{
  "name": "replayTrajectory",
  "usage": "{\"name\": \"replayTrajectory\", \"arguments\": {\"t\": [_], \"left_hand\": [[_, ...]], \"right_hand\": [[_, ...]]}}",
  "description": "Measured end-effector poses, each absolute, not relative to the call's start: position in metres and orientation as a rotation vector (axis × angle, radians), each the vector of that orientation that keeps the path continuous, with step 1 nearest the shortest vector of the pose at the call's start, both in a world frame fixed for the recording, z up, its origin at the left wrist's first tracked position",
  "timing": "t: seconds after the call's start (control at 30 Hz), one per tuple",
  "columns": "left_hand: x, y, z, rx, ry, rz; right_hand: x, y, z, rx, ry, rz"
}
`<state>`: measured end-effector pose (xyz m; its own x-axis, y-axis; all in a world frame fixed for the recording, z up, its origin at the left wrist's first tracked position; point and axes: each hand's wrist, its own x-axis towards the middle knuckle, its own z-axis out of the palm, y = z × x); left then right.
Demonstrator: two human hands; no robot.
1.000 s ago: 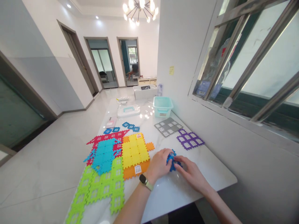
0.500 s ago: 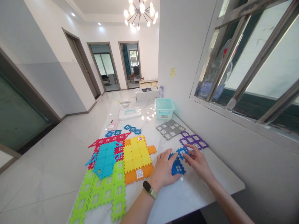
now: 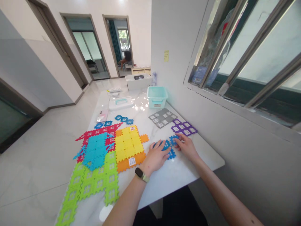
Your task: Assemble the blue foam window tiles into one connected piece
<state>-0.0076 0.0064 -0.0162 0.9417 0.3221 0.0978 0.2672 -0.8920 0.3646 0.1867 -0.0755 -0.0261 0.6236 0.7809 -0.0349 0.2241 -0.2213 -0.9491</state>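
My left hand (image 3: 157,157) lies with fingers spread over a group of joined blue interlocking tiles (image 3: 172,153), pressing them to the table and hiding part of them. A single blue window tile (image 3: 173,140) is pinched in the fingers of my right hand (image 3: 185,146), at the upper right of that group. Whether its teeth touch the group I cannot tell. Beyond my right hand lies a panel of purple tiles (image 3: 184,128). To the left of my left hand is a yellow panel (image 3: 128,142) edged with orange tiles (image 3: 139,158).
Green tiles (image 3: 100,183), light-blue tiles (image 3: 95,149) and red tiles (image 3: 101,131) spread across the left. Loose blue tiles (image 3: 124,119) lie behind. A grey panel (image 3: 162,116), a mint basket (image 3: 157,102) and a white lid (image 3: 121,103) stand farther back. A wall borders the right.
The view has tilted down and shifted, so everything sits higher and farther left. My left hand still rests on the blue group, and my right hand still pinches the single blue tile beside it.
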Motion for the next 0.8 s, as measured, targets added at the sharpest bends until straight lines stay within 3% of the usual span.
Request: {"name": "replayTrajectory", "arguments": {"t": [0.8], "left_hand": [[-0.008,0.007,-0.012,2.686,0.432,0.225]], "right_hand": [[0.19,-0.069,-0.021,-2.015,-0.989,0.621]]}}
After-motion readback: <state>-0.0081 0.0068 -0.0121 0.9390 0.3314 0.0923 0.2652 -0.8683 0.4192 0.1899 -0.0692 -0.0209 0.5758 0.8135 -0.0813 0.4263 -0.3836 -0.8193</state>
